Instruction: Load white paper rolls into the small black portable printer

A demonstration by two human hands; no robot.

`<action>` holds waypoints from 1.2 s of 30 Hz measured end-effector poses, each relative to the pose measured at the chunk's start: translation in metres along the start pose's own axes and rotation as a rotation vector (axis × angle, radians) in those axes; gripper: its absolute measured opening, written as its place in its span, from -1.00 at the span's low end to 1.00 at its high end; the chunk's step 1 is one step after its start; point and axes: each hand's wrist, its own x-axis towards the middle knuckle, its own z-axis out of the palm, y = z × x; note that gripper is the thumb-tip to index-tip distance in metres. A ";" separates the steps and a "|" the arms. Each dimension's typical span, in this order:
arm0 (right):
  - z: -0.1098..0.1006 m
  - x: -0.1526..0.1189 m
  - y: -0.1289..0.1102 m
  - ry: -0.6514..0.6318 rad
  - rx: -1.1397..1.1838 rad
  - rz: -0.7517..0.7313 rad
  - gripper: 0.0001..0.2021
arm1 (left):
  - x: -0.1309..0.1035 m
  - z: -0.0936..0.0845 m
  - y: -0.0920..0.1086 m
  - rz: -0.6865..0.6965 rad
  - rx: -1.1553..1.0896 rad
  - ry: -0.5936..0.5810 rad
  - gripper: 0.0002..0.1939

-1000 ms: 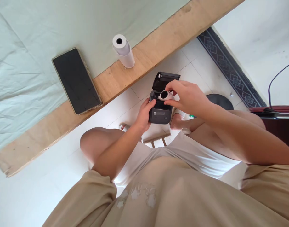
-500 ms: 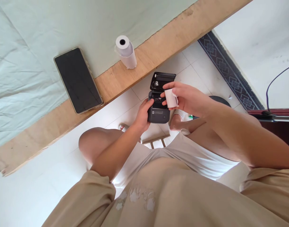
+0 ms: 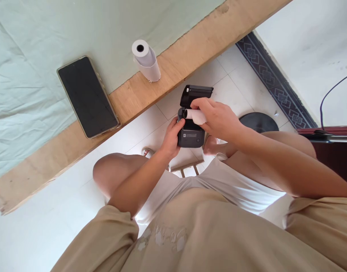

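Observation:
My left hand [image 3: 172, 136] grips the left side of a small black label or receipt printer [image 3: 192, 139], thumb on its upper edge. The printer's lid [image 3: 196, 94] is swung up, so the paper bay faces me. A small white paper roll [image 3: 196, 116] is pinched in my right hand [image 3: 216, 117]. It lies sideways at the bay, its hollow end toward the bay's left wall, with a loose flap of paper hanging off it. My right fingers partly cover the roll and the bay, so I cannot tell how deep it sits.
On the table's wooden edge [image 3: 190, 49] stand white paper rolls [image 3: 146, 60], one seemingly on top of another. A phone [image 3: 88, 97] with a dark screen lies to their left, partly on the pale green cloth [image 3: 28, 75]. A black round object [image 3: 258, 122] is on the tiled floor.
My right hand has moved slightly left and turned the paper roll from upright to sideways, bringing it to the printer's bay. My left hand keeps its hold on the printer.

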 end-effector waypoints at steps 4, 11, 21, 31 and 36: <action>0.001 -0.002 0.002 0.037 0.041 -0.073 -0.85 | 0.000 0.003 0.003 0.006 -0.042 0.015 -0.55; 0.000 -0.006 -0.003 0.158 -0.041 -0.142 -0.80 | -0.002 0.002 0.006 0.021 -0.033 -0.025 -0.57; -0.012 -0.014 -0.016 0.066 0.008 -0.051 -0.69 | 0.001 0.000 0.002 0.020 -0.010 -0.060 -0.58; -0.041 -0.006 0.009 0.269 0.418 0.148 -0.95 | 0.002 -0.005 0.004 -0.011 0.129 -0.070 -0.31; -0.037 0.001 0.020 0.273 0.449 0.221 -0.64 | 0.001 -0.002 0.006 -0.030 0.171 -0.113 -0.31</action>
